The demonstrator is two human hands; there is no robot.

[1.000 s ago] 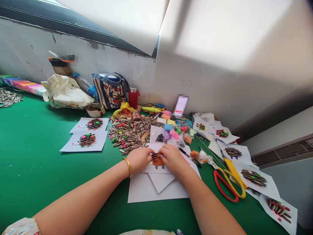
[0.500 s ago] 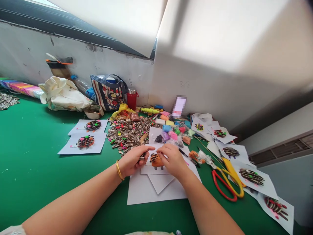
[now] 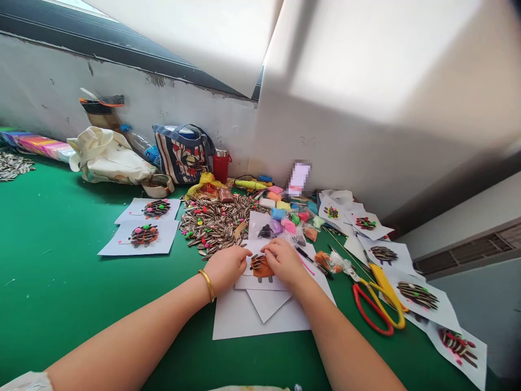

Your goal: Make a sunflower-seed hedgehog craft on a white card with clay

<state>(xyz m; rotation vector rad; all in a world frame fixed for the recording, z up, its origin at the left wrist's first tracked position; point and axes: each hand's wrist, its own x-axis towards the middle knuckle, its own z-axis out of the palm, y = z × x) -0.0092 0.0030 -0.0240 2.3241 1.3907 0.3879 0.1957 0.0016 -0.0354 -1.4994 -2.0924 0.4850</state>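
A brown clay hedgehog (image 3: 260, 267) with striped sunflower seeds stuck in its back lies on a small white sheet (image 3: 268, 285) between my hands. At its left edge, my left hand (image 3: 228, 266) is turned back-up and closed; the seeds it cupped a moment ago are hidden beneath its curled fingers. My right hand (image 3: 283, 262) rests over the hedgehog's right side, thumb and fingers bent together at the clay. Whatever its fingertips pinch is too small to make out. Beyond my left hand spreads a heap of sunflower seeds (image 3: 214, 225) dotted with coloured clay balls.
Scissors (image 3: 374, 304) with red and yellow handles lie right of my right arm. Bagged coloured clay (image 3: 290, 224) sits behind the sheet. Finished hedgehog cards (image 3: 134, 247) lie at left, with more cards (image 3: 423, 304) along the right edge. Bags (image 3: 183, 155) and a red bottle (image 3: 221, 166) line the wall.
My left hand has rolled over from showing seeds in its palm to back-up, with its fingertips by the hedgehog. My right hand has shifted only slightly at the clay.
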